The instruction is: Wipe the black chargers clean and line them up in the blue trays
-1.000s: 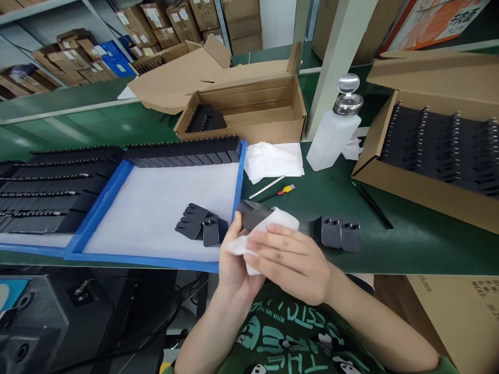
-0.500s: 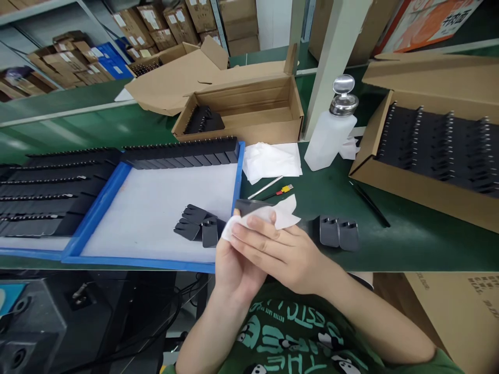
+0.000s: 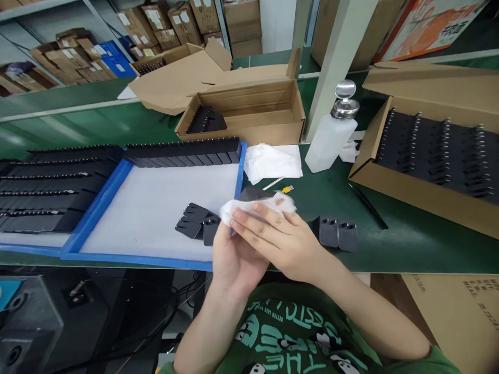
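Note:
Both hands meet in front of my chest at the table's front edge. My right hand (image 3: 286,241) is closed over a white wipe (image 3: 244,206), its fingers pressing the wipe against a flat black piece (image 3: 255,194). That piece shows only as a dark strip beyond the wipe. Under it my left hand (image 3: 237,259) supports the piece from below; most of its fingers are hidden. Several small black parts (image 3: 193,221) lie in the blue-edged tray to the left. Two more black parts (image 3: 337,234) stand on the table to the right of my hands.
A blue-rimmed tray (image 3: 136,258) holds a row of black parts at its back. Behind stand an open cardboard box (image 3: 257,136), folded white wipes (image 3: 273,161) and a pump bottle (image 3: 331,140). Black tweezers (image 3: 368,205) lie before the filled box (image 3: 421,192) at right.
The wipe has bunched up and its loose right corner has drawn in. My right hand has shifted slightly left over the black piece, and the view has moved a little.

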### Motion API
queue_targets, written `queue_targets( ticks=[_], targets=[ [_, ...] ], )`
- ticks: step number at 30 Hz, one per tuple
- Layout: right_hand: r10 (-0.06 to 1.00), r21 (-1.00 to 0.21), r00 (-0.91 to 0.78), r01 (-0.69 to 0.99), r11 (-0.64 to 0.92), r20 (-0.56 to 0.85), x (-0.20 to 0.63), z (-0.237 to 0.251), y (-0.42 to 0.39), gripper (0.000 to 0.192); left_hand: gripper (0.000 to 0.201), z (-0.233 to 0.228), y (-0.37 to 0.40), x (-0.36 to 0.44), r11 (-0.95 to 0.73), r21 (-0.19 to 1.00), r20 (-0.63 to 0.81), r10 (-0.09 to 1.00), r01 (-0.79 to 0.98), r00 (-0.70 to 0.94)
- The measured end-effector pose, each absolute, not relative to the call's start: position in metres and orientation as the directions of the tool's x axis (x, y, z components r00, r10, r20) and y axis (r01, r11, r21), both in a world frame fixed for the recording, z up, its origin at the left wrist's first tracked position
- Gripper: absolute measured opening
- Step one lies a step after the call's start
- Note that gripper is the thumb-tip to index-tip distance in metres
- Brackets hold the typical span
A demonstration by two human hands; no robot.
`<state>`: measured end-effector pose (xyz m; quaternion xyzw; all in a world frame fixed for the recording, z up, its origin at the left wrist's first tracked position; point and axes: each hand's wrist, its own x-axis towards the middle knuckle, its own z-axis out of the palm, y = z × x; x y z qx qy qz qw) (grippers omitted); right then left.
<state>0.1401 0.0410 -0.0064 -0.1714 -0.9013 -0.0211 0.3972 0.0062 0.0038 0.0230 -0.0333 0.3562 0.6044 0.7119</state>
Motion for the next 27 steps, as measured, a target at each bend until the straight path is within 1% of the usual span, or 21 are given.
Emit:
queue_targets(
  ticks=[1, 3, 5, 7, 9, 10, 11, 12, 14, 16, 18, 20, 22, 25, 27],
  targets=[
    [0.286, -0.064, -0.696, 0.327, 0.943, 0.659, 0.139, -0.008, 0.045, 0.041, 0.037, 0.024, 0.004, 0.004, 0.257, 0.344, -0.547, 0.837, -0.903, 0.030],
    [0.280, -0.019, -0.774, 0.328, 0.945, 0.569, 0.148, -0.010, 0.051, 0.043, 0.039, 0.026, 0.004, 0.000, 0.180, 0.303, -0.546, 0.838, -0.936, -0.016],
    [0.298, -0.014, -0.777, 0.349, 0.937, 0.554, 0.166, -0.010, 0.054, 0.042, 0.040, 0.025, 0.003, -0.003, 0.131, 0.337, -0.557, 0.826, -0.932, -0.085],
    [0.357, -0.055, -0.749, 0.396, 0.916, 0.559, 0.183, -0.006, 0.054, 0.041, 0.044, 0.023, 0.002, -0.006, 0.130, 0.350, -0.589, 0.800, -0.928, -0.110],
    [0.440, -0.157, -0.654, 0.445, 0.881, 0.616, 0.191, 0.001, 0.051, 0.045, 0.047, 0.021, 0.001, -0.007, 0.151, 0.337, -0.619, 0.779, -0.929, -0.098],
    [0.464, -0.207, -0.589, 0.452, 0.868, 0.662, 0.190, 0.005, 0.048, 0.048, 0.047, 0.021, 0.000, -0.006, 0.163, 0.331, -0.624, 0.777, -0.929, -0.086],
    [0.465, -0.236, -0.536, 0.441, 0.866, 0.704, 0.186, 0.009, 0.045, 0.049, 0.047, 0.022, -0.001, -0.005, 0.172, 0.328, -0.622, 0.779, -0.929, -0.075],
    [0.449, -0.238, -0.517, 0.423, 0.874, 0.729, 0.179, 0.011, 0.041, 0.049, 0.045, 0.023, -0.002, -0.004, 0.184, 0.321, -0.624, 0.779, -0.929, -0.061],
    [0.375, -0.179, -0.575, 0.368, 0.912, 0.727, 0.161, 0.012, 0.037, 0.046, 0.035, 0.025, -0.002, -0.001, 0.185, 0.297, -0.621, 0.783, -0.937, -0.042],
    [0.306, -0.118, -0.680, 0.309, 0.944, 0.666, 0.148, 0.005, 0.037, 0.044, 0.028, 0.025, -0.003, -0.001, 0.162, 0.276, -0.603, 0.797, -0.947, -0.039],
    [0.299, -0.103, -0.733, 0.301, 0.948, 0.611, 0.145, -0.007, 0.041, 0.044, 0.030, 0.020, -0.004, -0.004, 0.141, 0.293, -0.581, 0.812, -0.946, -0.059],
    [0.325, -0.106, -0.769, 0.322, 0.941, 0.551, 0.153, -0.020, 0.046, 0.046, 0.037, 0.013, -0.006, -0.009, 0.131, 0.349, -0.573, 0.813, -0.928, -0.101],
    [0.369, -0.109, -0.806, 0.362, 0.926, 0.463, 0.164, -0.028, 0.049, 0.052, 0.040, 0.005, -0.009, -0.013, 0.125, 0.392, -0.559, 0.819, -0.911, -0.128],
    [0.450, -0.114, -0.821, 0.439, 0.891, 0.351, 0.180, -0.019, 0.048, 0.056, 0.042, -0.003, -0.012, -0.015, 0.164, 0.376, -0.518, 0.853, -0.912, -0.060],
    [0.481, -0.155, -0.809, 0.456, 0.876, 0.337, 0.196, -0.003, 0.046, 0.053, 0.040, -0.006, -0.013, -0.013, 0.192, 0.351, -0.483, 0.875, -0.917, -0.002]
  ],
)
